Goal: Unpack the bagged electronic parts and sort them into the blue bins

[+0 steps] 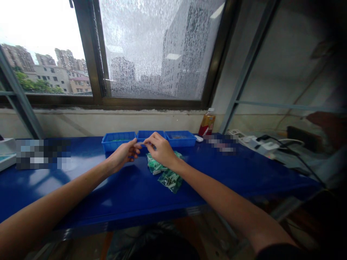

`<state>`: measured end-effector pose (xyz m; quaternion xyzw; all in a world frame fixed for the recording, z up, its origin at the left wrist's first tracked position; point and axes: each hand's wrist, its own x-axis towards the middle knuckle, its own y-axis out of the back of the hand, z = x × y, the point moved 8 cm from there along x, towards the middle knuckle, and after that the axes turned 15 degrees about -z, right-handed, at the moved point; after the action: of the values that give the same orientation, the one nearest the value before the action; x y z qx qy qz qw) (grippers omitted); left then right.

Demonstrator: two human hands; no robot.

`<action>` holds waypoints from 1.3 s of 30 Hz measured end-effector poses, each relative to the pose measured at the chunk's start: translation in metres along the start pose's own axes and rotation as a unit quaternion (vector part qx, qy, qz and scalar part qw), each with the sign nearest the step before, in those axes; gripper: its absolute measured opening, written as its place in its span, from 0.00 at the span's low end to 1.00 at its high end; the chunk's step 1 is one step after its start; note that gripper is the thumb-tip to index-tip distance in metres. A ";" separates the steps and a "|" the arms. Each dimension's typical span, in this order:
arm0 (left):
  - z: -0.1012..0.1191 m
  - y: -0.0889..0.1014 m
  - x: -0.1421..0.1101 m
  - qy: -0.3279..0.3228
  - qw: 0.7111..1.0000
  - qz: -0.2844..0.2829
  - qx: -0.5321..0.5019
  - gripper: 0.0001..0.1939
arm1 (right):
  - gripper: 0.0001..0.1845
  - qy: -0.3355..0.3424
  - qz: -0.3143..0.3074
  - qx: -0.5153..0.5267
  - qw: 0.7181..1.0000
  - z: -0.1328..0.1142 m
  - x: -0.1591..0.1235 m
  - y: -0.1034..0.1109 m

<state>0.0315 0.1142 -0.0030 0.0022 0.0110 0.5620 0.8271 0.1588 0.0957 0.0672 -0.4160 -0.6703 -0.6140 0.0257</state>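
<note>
My left hand (124,154) and my right hand (160,150) meet over the blue table, with fingertips close together. Pinched between them is a small, thin, translucent piece (141,143), perhaps a bit of clear plastic; its exact kind is too small to make out. The left hand's lower fingers are loosely curled. Below and beside my right hand lies a pile of clear, green-tinted plastic packets (171,180) with white and darker small parts in them. Part of the pile is hidden behind that hand.
Behind my hands stand a left blue bin (108,146), a middle blue bin (150,133) and a right blue bin (184,142), side by side. A drink bottle (207,123) is at the back. Cables and devices (267,145) lie on the right; a white box (8,159) stands left.
</note>
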 end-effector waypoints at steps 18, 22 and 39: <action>0.051 -0.028 -0.021 -0.255 0.837 0.068 0.479 0.06 | 0.19 -0.111 -0.063 0.279 0.952 0.032 0.008 -0.028; 0.048 -0.023 -0.018 -0.214 0.872 0.075 0.434 0.10 | 0.09 -0.095 -0.024 0.199 0.975 0.027 0.005 -0.019; 0.031 0.008 -0.009 -0.179 0.967 0.112 0.141 0.11 | 0.11 -0.066 0.013 0.043 0.997 0.019 0.003 -0.009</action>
<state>0.0214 0.1089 0.0284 0.2206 -0.0586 0.6341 0.7388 0.1607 0.1142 0.0567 -0.4632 -0.6905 -0.5556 0.0073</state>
